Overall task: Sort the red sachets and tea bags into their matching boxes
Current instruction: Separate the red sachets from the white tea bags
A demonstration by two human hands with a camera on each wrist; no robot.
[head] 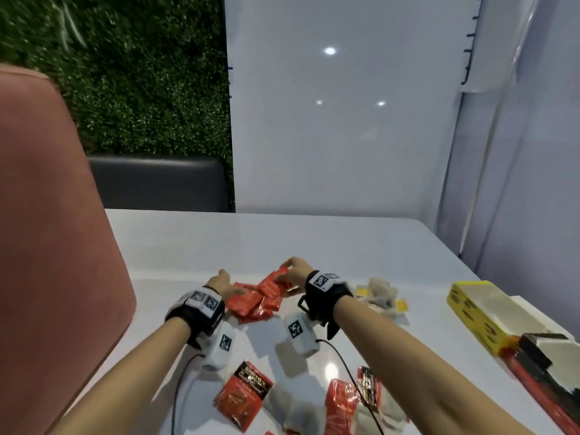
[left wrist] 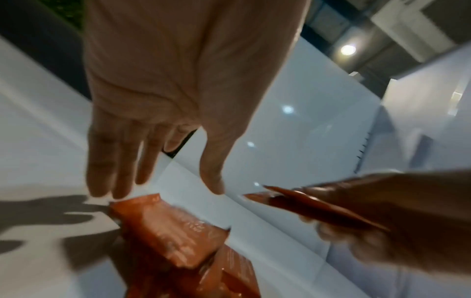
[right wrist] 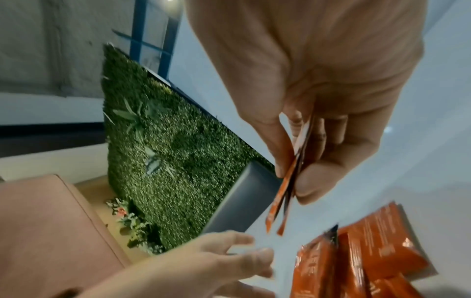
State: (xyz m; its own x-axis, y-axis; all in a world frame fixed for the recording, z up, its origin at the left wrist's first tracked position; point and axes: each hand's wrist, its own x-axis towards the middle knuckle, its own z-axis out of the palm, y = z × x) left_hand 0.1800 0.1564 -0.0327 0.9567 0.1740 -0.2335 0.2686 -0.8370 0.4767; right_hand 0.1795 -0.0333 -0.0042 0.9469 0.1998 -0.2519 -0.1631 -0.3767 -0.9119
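Right hand (head: 295, 271) pinches two sachets (right wrist: 290, 181) above the red pile (head: 254, 301); left hand (head: 224, 285) spread, empty. Tea bags (head: 381, 293) heaped right. Boxes (head: 483, 312) far right; most sorting apparently remains.

Sachets (head: 255, 301): red-orange. Box (head: 477, 312): yellow, dark lettering. Bench (head: 282, 240): white; wrist bands (head: 323, 282): black, checkered white tags.

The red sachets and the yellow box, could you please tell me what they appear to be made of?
Red sachets: probably glossy plastic or foil film; they shine and crinkle, with flat sealed edges. Yellow box: likely printed cardboard, with flat stiff walls and folded corners.
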